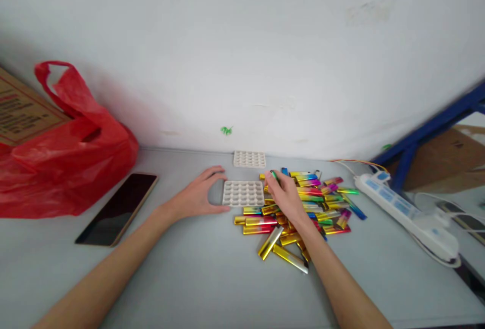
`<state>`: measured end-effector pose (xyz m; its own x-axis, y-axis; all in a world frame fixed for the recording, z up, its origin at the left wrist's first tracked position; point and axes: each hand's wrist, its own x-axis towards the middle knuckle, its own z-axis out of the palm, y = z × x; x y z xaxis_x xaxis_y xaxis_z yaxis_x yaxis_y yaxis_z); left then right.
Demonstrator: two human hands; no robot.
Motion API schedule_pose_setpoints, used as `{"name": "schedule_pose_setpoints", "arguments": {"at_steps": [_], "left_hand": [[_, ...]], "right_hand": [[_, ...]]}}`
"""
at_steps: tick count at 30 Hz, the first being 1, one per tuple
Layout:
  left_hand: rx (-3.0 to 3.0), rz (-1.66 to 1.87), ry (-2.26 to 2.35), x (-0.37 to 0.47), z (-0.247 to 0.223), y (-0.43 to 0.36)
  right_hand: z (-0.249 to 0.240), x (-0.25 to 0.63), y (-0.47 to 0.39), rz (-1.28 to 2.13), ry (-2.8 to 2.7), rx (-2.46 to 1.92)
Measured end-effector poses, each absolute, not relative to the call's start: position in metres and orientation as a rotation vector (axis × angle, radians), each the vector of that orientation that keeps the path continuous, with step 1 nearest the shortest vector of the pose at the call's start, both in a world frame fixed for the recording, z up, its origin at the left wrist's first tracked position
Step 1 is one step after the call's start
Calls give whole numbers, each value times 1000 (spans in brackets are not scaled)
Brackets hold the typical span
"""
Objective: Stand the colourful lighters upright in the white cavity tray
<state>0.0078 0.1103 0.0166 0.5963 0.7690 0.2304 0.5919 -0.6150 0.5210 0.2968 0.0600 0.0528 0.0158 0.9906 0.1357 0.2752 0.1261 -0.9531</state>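
Observation:
A white tray with rows of slots [243, 194] lies on the grey table in front of me. My left hand [202, 195] is spread at its left side, thumb and fingertips by the two left corners; whether they press on it I cannot tell. At the tray's right edge, my right hand [283, 195] is closed on a lighter [273, 174], whose green end shows between the fingers. Beneath and around that hand lies a heap of shiny lighters [291, 258] in gold, red, blue, green and purple. A second slotted tray [249, 159] sits behind, near the wall.
On the left are a phone [117, 210], a red plastic bag [76, 162] and a cardboard box [26, 109]. A white power strip [407, 218] with cables runs along the right side, near a blue metal frame [428, 139]. The wall [242, 66] closes off the back.

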Motion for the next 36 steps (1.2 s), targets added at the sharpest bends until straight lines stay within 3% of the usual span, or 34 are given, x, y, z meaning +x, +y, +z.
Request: {"name": "schedule_pose_setpoints", "arguments": {"at_steps": [4,23,36], "left_hand": [[2421,603,1100,4,17,113],[2403,655,1063,7,18,112],[2384,658,1060,9,18,110]], "right_hand": [[48,294,59,639,-1560,-1467],[43,286,45,300,-1813,-1570],[50,285,44,527,-1832,-1388]]}}
